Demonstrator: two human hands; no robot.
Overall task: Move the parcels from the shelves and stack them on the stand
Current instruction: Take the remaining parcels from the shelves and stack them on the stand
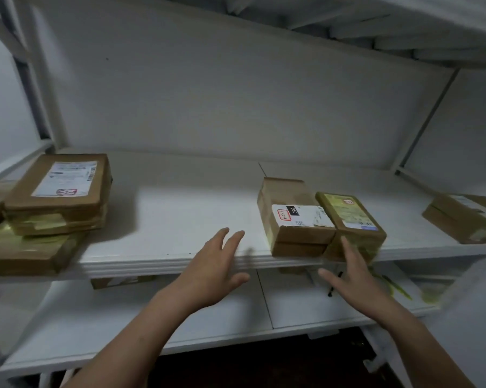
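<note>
A: how many parcels on that shelf point(180, 208)?
B: three clear ones: white-label parcel point(295, 219) beside yellow-taped parcel point(350, 217), plus far-right parcel point(465, 217). Left pile point(57, 197) is too blurry to count. Two hands, left hand point(216, 264) and right hand point(353, 278), grip apart, empty.

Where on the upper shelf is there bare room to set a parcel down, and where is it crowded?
The widest bare patch of the upper shelf lies between the left stack and the white-labelled parcel. A narrower strip lies between the yellow-topped parcel and the far-right parcel. The left end is crowded.
</note>
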